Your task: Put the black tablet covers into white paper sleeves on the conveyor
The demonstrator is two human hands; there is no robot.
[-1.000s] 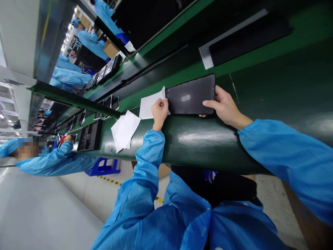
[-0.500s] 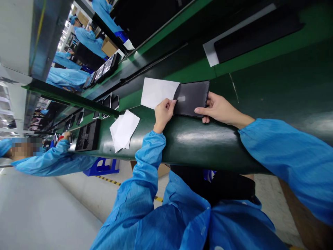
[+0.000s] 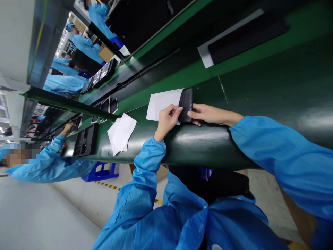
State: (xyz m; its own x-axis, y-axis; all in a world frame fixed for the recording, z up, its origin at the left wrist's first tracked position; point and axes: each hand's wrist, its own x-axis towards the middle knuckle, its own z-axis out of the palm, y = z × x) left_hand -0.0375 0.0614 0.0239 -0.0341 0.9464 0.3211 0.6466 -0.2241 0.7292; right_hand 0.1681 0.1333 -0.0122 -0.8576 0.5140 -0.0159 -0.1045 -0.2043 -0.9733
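A flat black panel (image 3: 185,104) lies partly inside a white paper sleeve (image 3: 163,100) on the green bench, with its right part sticking out. My right hand (image 3: 204,114) grips the panel's right edge, thumb on top and fingers at the side. My left hand (image 3: 168,118) is pinched at the opening edge of the sleeve, close to the panel's lower left part. To the left, several loose white sleeves (image 3: 121,133) lie overlapped near the bench's front edge.
A black tray (image 3: 85,140) sits further left, beside a co-worker's blue sleeve (image 3: 53,152). A green bar (image 3: 70,103) crosses the bench at left. A long black panel (image 3: 247,38) on white paper lies at the back right. Small framed panels (image 3: 105,108) lie behind the bar.
My right hand has moved left with the black panel, and much more of it is now covered by the white sleeve. The co-worker's arm at left has shifted.
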